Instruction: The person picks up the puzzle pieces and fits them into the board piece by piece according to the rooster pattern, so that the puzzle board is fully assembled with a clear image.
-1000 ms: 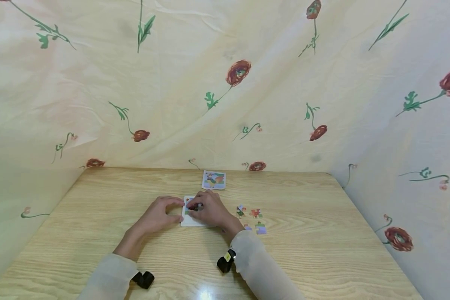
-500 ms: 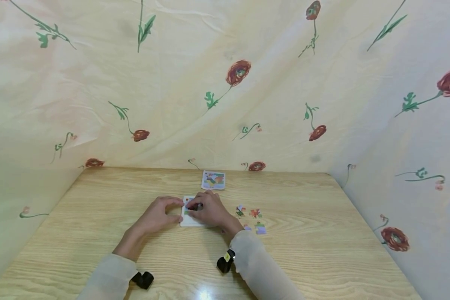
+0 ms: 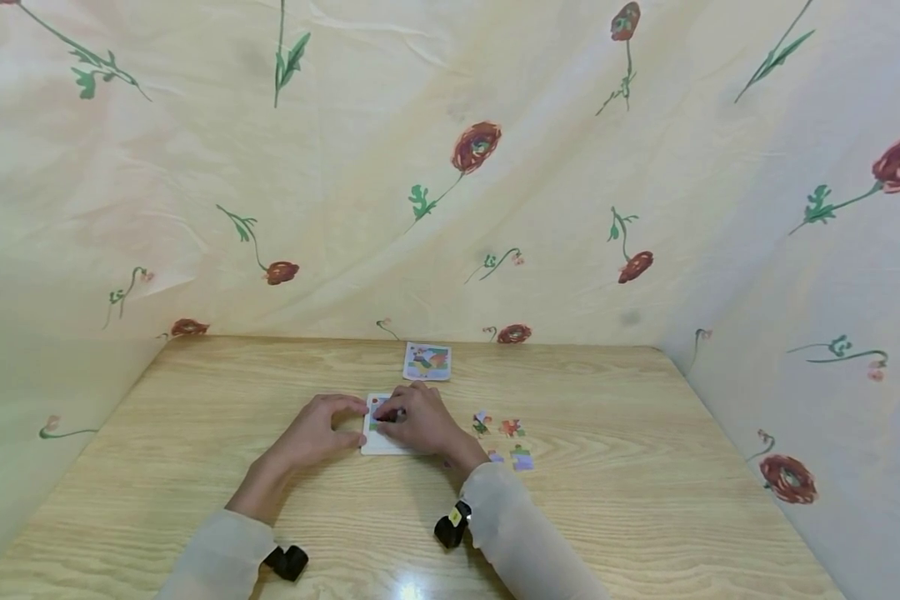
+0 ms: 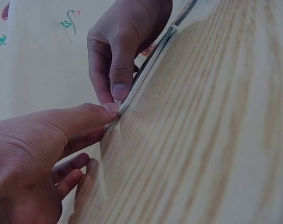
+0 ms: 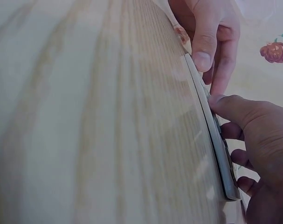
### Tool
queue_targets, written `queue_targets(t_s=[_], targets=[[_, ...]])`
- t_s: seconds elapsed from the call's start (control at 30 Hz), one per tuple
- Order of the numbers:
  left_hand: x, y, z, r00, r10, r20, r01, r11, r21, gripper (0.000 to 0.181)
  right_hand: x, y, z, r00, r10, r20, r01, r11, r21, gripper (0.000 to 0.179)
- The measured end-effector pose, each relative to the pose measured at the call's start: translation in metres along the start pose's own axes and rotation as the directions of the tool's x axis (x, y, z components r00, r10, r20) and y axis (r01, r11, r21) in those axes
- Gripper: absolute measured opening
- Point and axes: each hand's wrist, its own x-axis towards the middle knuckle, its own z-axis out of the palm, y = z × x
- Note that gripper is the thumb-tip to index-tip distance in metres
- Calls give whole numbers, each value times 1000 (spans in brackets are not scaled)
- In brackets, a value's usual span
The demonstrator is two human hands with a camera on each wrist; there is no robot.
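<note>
A white puzzle tray [image 3: 382, 445] lies flat on the wooden table, with coloured puzzle pieces in its upper left part. My left hand [image 3: 315, 432] holds the tray's left edge between a spread thumb and forefinger. Over the tray, my right hand [image 3: 424, 418] has thumb and forefinger close together on a puzzle piece [image 3: 379, 410] at the upper left; most of that piece is hidden. In the left wrist view the left thumb meets the corner of the tray [image 4: 148, 63]. The right wrist view shows the right thumb at the tray's inner side, other fingers curled.
Several loose puzzle pieces [image 3: 512, 427] lie right of the tray, some partly behind the right forearm. Behind the tray lies a picture card [image 3: 427, 362] with a colourful rooster. A flowered cloth [image 3: 345, 208] hangs along the table's back and sides.
</note>
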Motion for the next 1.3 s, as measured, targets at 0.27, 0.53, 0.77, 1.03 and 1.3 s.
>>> queue_targets(t_s=[0.27,0.53,0.77,1.03,1.3], targets=[[-1,-2,0,1000,12,-4,-12,1000,-3,40,1,2,1,1000,7,-1,-7,999,31,10],[-2,-3,1,1000,2,-3,-2,1000,-24,40,1,5,-1,1000,-12,4,12,996,90,10],[-1,-4,2,1000,3,-12,-3,1000,-9,41,-2,12,-10,1000,-3,-24,8,975,221,14],[1,-4,2,1000,-5,-12,4,1000,-14,42,-22,34,-41,999,38,-23,-32,974,226,13],[-1,-5,2,1000,6,-14,-7,1000,-25,40,-52,61,-75,994,106,-35,-97,975,202,18]])
